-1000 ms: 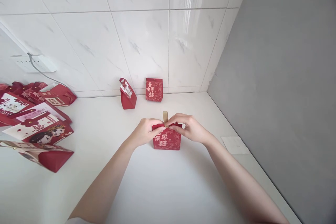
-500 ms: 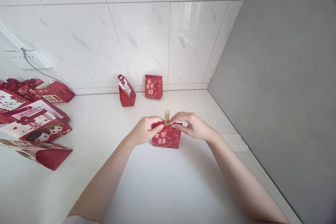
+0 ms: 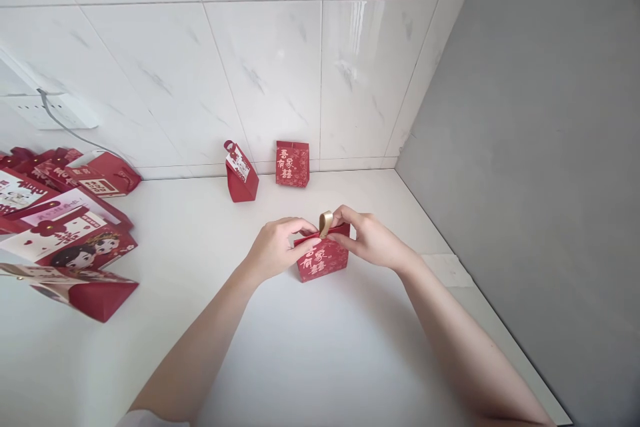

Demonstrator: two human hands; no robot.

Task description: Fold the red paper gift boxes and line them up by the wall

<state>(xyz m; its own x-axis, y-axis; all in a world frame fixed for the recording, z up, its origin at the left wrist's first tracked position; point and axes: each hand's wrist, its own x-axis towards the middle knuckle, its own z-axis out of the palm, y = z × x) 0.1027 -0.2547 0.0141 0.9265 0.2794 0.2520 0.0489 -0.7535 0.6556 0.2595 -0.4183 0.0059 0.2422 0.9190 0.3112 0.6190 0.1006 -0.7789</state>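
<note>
A red gift box [image 3: 327, 259] with pale Chinese characters stands upright on the white table, turned slightly. A gold ribbon loop [image 3: 326, 222] rises from the middle of its top edge. My left hand [image 3: 283, 247] pinches the top edge just left of the ribbon, thumb in front and fingers behind. On the other side, my right hand [image 3: 367, 239] grips the top edge right beside the ribbon, its thumb on the front. The fingertips behind the box are partly hidden.
Near the tiled wall stand a small red box with a handle [image 3: 241, 173] and a matching red box [image 3: 293, 165]. Several red and white gift boxes [image 3: 70, 233] crowd the left side. A wall socket [image 3: 53, 111] has a grey cable. A grey panel [image 3: 540, 147] borders the right.
The box has turned and shifted slightly right, its right end tilting upward in view. The ribbon loop now shows its open side. Both hands remain at the top edge.
</note>
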